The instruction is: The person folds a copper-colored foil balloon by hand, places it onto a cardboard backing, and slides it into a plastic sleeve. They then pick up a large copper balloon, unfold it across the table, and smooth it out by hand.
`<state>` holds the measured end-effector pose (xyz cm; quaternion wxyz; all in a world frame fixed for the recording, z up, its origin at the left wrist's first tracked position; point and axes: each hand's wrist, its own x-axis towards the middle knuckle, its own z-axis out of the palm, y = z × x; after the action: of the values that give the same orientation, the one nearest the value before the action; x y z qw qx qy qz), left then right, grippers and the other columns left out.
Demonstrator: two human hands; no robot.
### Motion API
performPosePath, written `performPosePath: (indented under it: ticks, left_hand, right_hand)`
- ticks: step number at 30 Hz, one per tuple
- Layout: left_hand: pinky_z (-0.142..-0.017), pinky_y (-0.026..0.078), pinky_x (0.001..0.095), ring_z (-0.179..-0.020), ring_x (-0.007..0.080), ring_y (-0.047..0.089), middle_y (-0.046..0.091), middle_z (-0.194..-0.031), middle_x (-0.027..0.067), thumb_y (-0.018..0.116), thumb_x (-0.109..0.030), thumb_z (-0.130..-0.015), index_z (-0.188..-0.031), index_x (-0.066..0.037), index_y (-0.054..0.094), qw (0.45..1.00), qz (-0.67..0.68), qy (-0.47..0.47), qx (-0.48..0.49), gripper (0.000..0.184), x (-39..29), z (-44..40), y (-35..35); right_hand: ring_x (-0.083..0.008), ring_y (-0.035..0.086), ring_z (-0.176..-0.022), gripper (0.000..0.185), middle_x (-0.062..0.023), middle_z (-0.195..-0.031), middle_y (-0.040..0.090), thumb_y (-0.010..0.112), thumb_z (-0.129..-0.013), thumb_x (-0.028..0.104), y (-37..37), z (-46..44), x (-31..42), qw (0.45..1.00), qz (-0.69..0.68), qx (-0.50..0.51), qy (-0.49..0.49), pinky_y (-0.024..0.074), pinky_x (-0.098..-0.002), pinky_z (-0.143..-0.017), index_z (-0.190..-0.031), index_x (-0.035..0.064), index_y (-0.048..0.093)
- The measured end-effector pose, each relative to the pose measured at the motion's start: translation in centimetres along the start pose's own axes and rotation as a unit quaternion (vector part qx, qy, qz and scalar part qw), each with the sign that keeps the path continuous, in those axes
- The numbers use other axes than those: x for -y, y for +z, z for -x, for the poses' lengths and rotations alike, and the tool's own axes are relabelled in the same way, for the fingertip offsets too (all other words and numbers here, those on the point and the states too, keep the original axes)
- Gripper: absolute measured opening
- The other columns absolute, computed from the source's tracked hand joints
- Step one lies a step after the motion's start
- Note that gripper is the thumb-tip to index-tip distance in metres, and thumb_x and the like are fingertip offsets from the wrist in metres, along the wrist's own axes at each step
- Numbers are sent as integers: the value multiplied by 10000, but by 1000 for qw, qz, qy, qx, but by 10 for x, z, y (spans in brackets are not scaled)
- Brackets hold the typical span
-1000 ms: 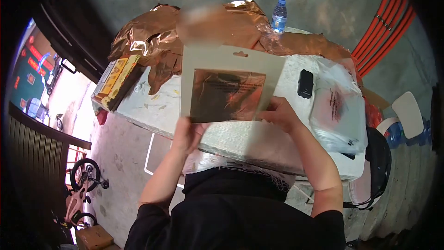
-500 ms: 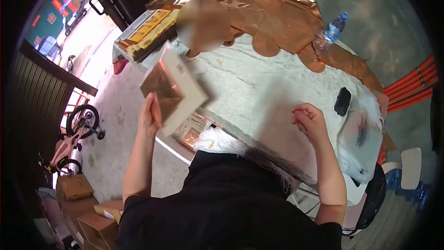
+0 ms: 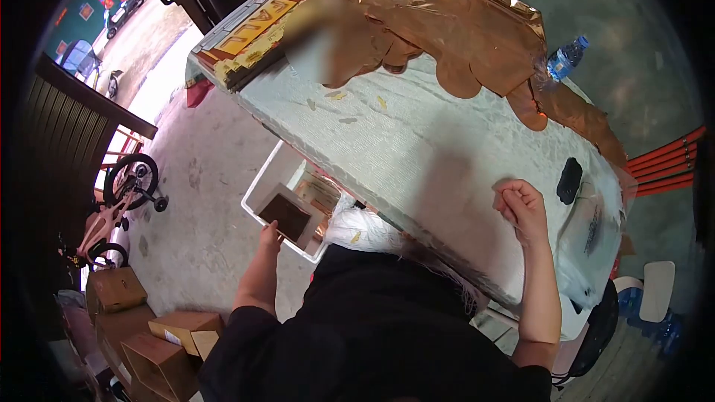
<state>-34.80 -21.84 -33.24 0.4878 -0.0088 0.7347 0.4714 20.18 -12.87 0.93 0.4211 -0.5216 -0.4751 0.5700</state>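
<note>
In the head view, the left hand (image 3: 272,235) is reaching down past the near edge of the table and is pinching a card packet (image 3: 287,217) at its edge, the fingers closing on it with little gap. The packet is showing a dark brown window inside a pale border, and it is tilting within the opening of a white bin (image 3: 255,181), which is sitting beside the table's near edge, lower than the tabletop. More packets (image 3: 320,195) with coppery windows are lying in the bin, just beside the one in hand. A crumpled white plastic sheet (image 3: 365,225) is hanging between the bin and the person's black shirt (image 3: 372,327).

The right hand (image 3: 523,208) is hovering over or resting on the right part of the table (image 3: 372,141); which of the two, I cannot tell. Its fingers are curling loosely inward, and nothing is showing in its grasp. A black object (image 3: 570,181) is lying near it, and clear plastic bags (image 3: 596,234) are lying beyond that on the right.

Brown foil (image 3: 477,37) is spreading along the far side of the table, with a water bottle (image 3: 567,58) standing at its right. A yellow printed box (image 3: 257,26) is lying at the left end, and small scraps (image 3: 347,120) are lying on the white cover.
</note>
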Motion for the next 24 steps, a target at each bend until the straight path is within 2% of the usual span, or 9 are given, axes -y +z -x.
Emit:
performPosePath:
  ticks: [4, 9, 11, 14, 17, 19, 21, 22, 24]
  left_hand:
    - [-772, 478, 466, -848, 216, 596, 619, -941, 69, 666, -239, -848, -1056, -93, 606, 988, -125, -39, -77, 262, 0, -9, 18]
    - [-692, 474, 351, -861, 159, 634, 670, -990, 25, 609, -259, -883, -1060, -109, 616, 990, -116, -72, 34, 232, -25, 13, 61]
    - [-744, 500, 347, -774, 143, 624, 656, -903, 34, 603, -267, -926, -988, -94, 623, 968, -116, 37, 219, 185, -75, 58, 81]
    - [-661, 498, 232, -796, 108, 645, 692, -893, 54, 569, -244, -960, -977, -46, 661, 850, -270, 120, 435, 219, -185, 139, 103]
    - [-614, 487, 223, -712, 81, 632, 688, -787, 31, 576, -255, -960, -908, -50, 677, 741, -332, 202, 547, 235, -276, 226, 130]
    - [-588, 473, 219, -696, 82, 632, 689, -781, 18, 590, -271, -953, -912, -33, 669, 717, -343, 306, 524, 254, -308, 245, 163]
    - [-599, 501, 284, -709, 169, 656, 694, -816, 54, 641, -255, -901, -937, -34, 666, 673, -413, 511, 340, 225, -318, 243, 209]
    - [-599, 501, 284, -709, 169, 656, 694, -816, 54, 641, -255, -901, -937, -34, 666, 671, -411, 515, 342, 225, -319, 246, 228]
    - [-663, 528, 367, -780, 281, 652, 672, -858, 109, 663, -212, -838, -963, -52, 680, 466, -426, 763, 143, 203, -319, 250, 259]
  right_hand:
    - [-14, 392, -460, 105, -43, -714, 621, 548, -949, 97, 0, 1, -3, 1000, -4, 0, -4, 260, -161, -413, -974, 34, 628]
    - [-28, 433, -524, 95, -24, -745, 620, 573, -926, 53, 6, 2, 4, 999, 29, -26, -2, 322, -169, -467, -985, 24, 642]
    - [-38, 457, -558, 87, -19, -761, 622, 581, -919, 40, 13, -4, 4, 997, 68, -32, -35, 359, -179, -504, -980, 25, 641]
    - [-58, 524, -666, 93, -8, -813, 611, 609, -890, 17, 16, -25, -2, 986, 137, -26, -91, 436, -206, -629, -980, 21, 630]
    - [-97, 535, -756, 137, -31, -881, 559, 603, -842, -11, 32, -54, 16, 918, 324, -7, -229, 427, -217, -660, -974, 17, 626]
    - [-113, 537, -750, 147, -42, -892, 558, 600, -830, -13, 45, -80, 23, 910, 330, -7, -249, 432, -228, -666, -972, 19, 621]
    - [-130, 539, -744, 157, -54, -903, 556, 597, -818, -15, 57, -108, 23, 902, 336, -9, -270, 438, -239, -671, -970, 20, 615]
    - [-148, 536, -739, 174, -63, -933, 554, 591, -813, -11, 62, -123, 20, 888, 348, -10, -302, 443, -257, -672, -985, 20, 604]
    - [-166, 533, -734, 193, -71, -964, 553, 586, -809, -6, 73, -142, 20, 871, 361, -14, -333, 448, -274, -672, -999, 20, 594]
